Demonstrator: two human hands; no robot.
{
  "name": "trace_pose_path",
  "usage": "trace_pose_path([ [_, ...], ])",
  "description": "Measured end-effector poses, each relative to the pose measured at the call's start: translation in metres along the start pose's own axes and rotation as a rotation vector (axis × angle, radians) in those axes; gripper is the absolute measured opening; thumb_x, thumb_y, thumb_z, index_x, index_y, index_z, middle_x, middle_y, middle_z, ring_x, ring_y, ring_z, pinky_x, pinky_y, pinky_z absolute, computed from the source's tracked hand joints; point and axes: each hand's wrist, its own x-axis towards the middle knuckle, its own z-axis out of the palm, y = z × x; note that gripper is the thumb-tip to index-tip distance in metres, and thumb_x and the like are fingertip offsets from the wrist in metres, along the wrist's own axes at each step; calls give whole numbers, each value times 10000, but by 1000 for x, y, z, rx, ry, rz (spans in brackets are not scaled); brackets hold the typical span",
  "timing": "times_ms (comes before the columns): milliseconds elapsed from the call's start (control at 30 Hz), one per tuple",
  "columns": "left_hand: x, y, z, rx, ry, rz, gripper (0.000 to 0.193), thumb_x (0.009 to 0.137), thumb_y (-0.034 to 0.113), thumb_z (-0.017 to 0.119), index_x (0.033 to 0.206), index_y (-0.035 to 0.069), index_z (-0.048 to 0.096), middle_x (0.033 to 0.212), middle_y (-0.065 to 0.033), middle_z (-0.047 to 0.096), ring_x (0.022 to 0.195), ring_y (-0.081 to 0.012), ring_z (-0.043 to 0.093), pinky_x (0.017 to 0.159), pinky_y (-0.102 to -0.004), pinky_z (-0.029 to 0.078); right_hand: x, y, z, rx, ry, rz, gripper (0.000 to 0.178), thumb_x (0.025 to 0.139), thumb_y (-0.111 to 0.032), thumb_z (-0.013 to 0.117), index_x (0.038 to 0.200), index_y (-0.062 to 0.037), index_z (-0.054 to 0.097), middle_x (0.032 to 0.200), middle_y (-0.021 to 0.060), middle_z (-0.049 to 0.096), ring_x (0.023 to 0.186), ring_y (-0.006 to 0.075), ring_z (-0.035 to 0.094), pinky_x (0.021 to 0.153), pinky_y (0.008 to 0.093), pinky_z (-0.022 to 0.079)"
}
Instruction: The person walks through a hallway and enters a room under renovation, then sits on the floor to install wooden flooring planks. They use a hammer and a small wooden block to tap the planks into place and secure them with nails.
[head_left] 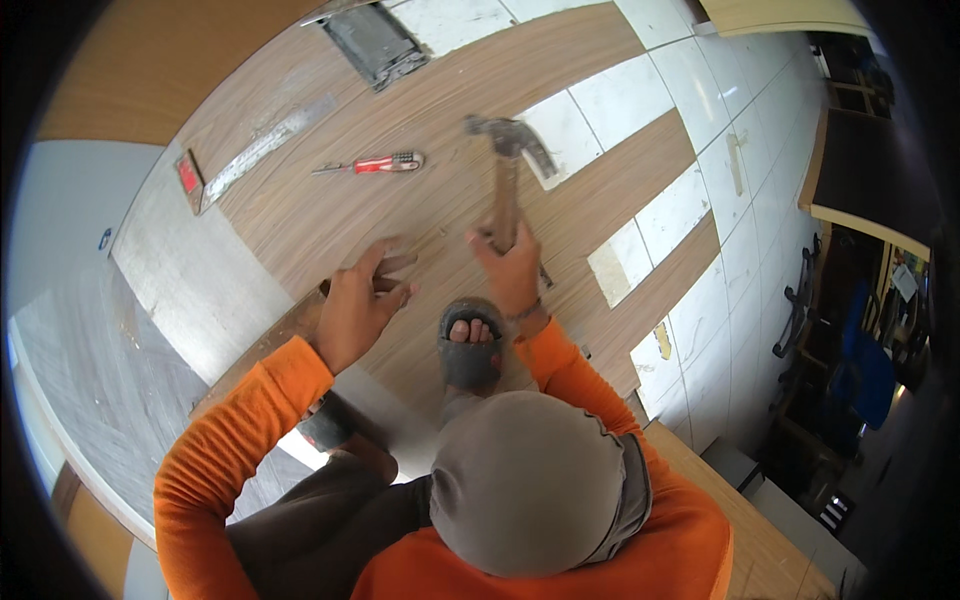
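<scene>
Gripping a hammer [508,165] tightly in the right hand [512,270], resting the open, empty left hand [362,300] on the wooden board [340,215].

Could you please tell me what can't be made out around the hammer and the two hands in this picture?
- Head view: the lower handle of the hammer is covered by the grip of the right hand.
- Whatever the left hand holds down on the wooden panel is too small and motion-blurred to tell.
- The tip of the screwdriver is too small to make out.
</scene>
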Motion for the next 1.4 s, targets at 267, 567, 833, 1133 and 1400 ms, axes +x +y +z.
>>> trace_pose_path([
  [267,-9,-47,-2,307,-304,-111,368,920,41,731,1272,24,625,1055,-126,775,946,-223,759,808,-331,596,138,103,-76,-420,315,48,332,876,-190,789,1046,17,593,874,207,730,784,343,727,715,424,557],
  [567,-18,-55,-24,504,-205,-11,297,894,139,768,1174,71,694,901,-163,752,766,-290,746,714,-377,596,158,105,-97,-352,279,50,344,980,-320,690,1000,15,618,833,207,677,736,370,670,690,447,508],
  [833,14,-28,-15,572,-183,98,309,876,44,761,1176,43,685,967,-148,758,807,-279,751,763,-369,609,65,97,-110,-534,123,6,403,1061,-323,560,1294,4,531,930,241,681,840,406,687,736,449,529],
  [1133,34,-21,1,601,-340,145,258,897,86,741,1151,69,694,1025,-166,752,846,-306,747,791,-387,597,43,107,-97,-633,149,-59,480,1068,-322,548,1428,-14,467,1020,277,695,913,436,703,767,476,545],
  [1400,28,-36,-7,592,-329,172,259,893,63,744,1148,52,700,1029,-167,752,829,-289,753,772,-371,601,49,103,-104,-586,169,-9,503,1072,-359,545,1432,-15,470,866,247,700,778,387,723,665,422,544],
])
